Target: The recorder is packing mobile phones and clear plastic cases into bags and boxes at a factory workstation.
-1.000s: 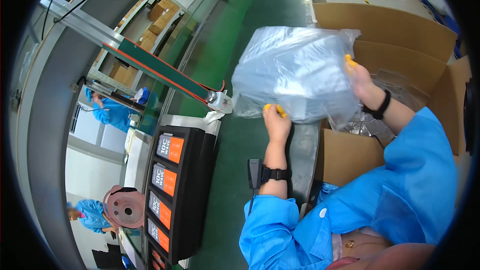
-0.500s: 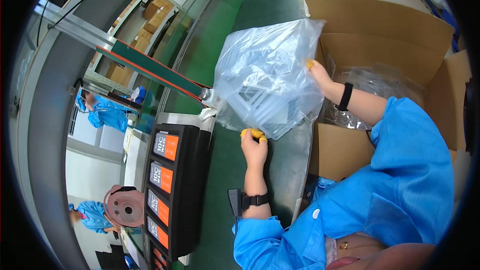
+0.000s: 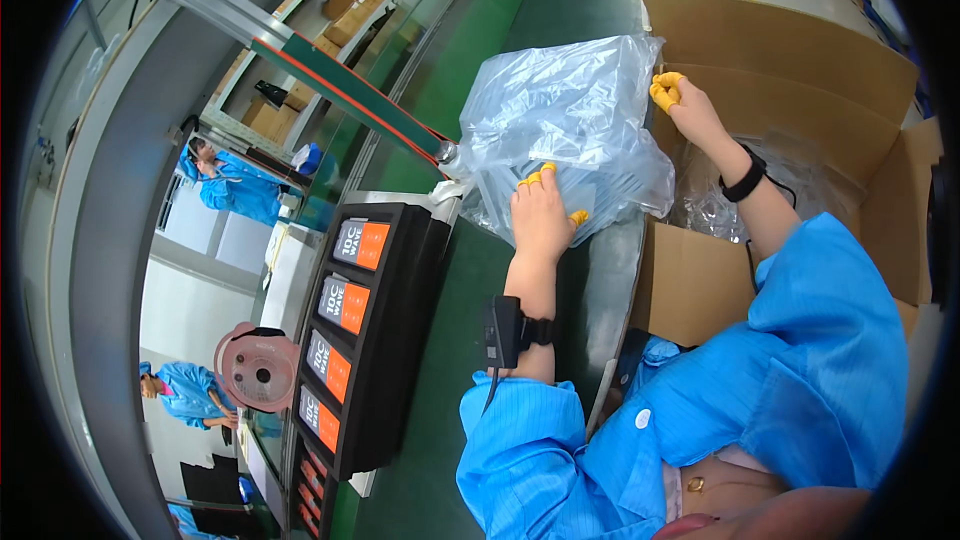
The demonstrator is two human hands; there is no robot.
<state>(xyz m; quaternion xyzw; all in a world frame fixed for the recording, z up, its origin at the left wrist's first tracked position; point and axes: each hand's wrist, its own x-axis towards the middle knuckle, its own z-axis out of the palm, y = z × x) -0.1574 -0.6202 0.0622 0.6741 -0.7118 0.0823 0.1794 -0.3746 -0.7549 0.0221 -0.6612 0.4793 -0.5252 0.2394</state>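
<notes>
A stack of clear plastic bags [image 3: 560,90] in a clear plastic wrapping lies on the dark green belt in front of me. My left hand [image 3: 541,212], with yellow finger covers, rests on the near part of the stack. Its fingers are stretched out, the thumb apart. At the stack's right edge is my right hand [image 3: 690,112], also with yellow finger covers. Its fingers are curled in toward the thumb; what lies between them, if anything, cannot be made out.
An open cardboard box [image 3: 780,50] with crumpled clear plastic [image 3: 715,202] inside stands at the right. A black rack [image 3: 410,320] of grey and orange packs stands left of the belt [image 3: 420,460]. A green bar [image 3: 360,95] reaches to the stack. Two people in blue work farther left.
My left hand has moved from the stack's near edge up onto its surface, fingers stretching out. My right hand has shifted up and away from the stack's right side, its fingers curling.
</notes>
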